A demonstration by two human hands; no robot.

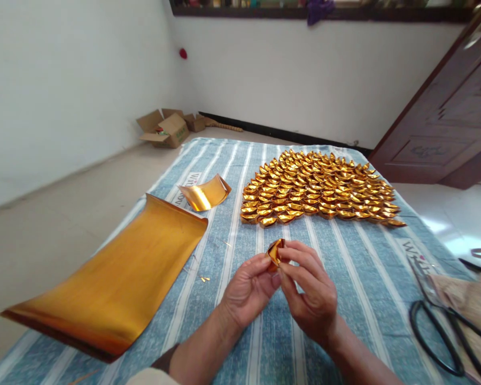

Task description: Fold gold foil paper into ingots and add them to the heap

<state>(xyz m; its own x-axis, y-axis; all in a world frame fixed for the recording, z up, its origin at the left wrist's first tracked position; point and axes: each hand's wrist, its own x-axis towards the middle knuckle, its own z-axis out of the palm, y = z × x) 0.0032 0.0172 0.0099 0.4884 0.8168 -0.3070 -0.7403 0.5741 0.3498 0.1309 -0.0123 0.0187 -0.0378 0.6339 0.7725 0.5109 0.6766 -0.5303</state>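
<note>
While the left hand [250,294] and the right hand [315,291] met on the near side of the heap of golden folded pieces [318,187], they were grasping 1 small golden piece [276,256] together, and neither of them was released. For this step, in my judgement, a light pinch was best: the left hand needed only to steady the piece, so that the right hand could shape its folds without creasing the thin, shiny material, which seemed easy to dent. It was also wise, I judged, to press evenly, because an uneven push could make the shape lean. Concerning its position, the piece was at the fingertips, not deep in the palms: the left thumb was at its left side, the right fingers were at its right side, and its upper part stuck out above the left thumb. It was held apart from the heap. How the fingers behind supported it, I could not tell.
</note>
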